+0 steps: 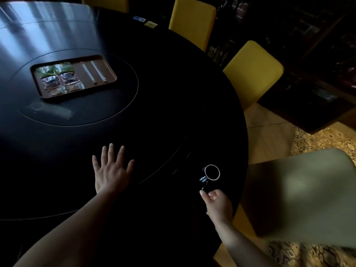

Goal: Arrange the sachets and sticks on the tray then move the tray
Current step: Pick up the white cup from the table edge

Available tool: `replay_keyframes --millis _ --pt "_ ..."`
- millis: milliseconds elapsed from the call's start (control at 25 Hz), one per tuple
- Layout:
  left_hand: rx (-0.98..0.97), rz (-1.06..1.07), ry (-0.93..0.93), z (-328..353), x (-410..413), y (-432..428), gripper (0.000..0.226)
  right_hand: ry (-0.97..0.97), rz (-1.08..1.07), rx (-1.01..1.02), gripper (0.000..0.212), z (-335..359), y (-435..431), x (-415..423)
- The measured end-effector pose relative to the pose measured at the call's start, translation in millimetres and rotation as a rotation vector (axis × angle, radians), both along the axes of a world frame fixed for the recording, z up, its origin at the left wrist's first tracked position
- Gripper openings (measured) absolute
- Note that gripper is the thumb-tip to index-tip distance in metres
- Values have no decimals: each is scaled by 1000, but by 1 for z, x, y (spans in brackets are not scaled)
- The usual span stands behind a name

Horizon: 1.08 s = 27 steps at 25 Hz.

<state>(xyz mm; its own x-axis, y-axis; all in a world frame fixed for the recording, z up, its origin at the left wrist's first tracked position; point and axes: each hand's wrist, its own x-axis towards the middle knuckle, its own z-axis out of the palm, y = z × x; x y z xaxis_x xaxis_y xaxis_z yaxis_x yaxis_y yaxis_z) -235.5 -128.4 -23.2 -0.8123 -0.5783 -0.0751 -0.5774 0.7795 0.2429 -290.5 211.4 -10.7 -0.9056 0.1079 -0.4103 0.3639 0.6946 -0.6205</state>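
A brown tray [112, 73] lies on the inner disc of the black round table [163, 116], far left. Several sachets [57, 79] fill its left half in rows: green at the back, silver in the middle, tan at the front. Two white sticks [98, 72] lie side by side in its right half. My left hand [110, 170] rests flat on the table with fingers spread, well in front of the tray. My right hand [216, 202] is by the table's near right edge, its fingers at the handle of a black mug [211, 175].
Yellow chairs [252, 72] stand round the table's right side, one pale chair [300, 193] close by my right arm. Small blue and yellow packets [146, 21] lie at the far edge. A faint clear object [50, 110] lies on the disc in front of the tray.
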Motion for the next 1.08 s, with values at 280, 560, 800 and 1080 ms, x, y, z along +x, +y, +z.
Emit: replay_keyframes --millis 280,560,800,1080 --pt "-22 17 6 -6 7 -5 69 182 -28 48 23 4 -15 3" --pt "-14 2 14 -6 5 -4 70 119 -287 -218 24 44 9 -20" --pt "-12 4 16 -3 5 -3 70 -258 -742 -851 19 53 21 -20" --pt "-14 7 21 -4 6 -3 71 -378 -925 -1151 31 34 19 -17"
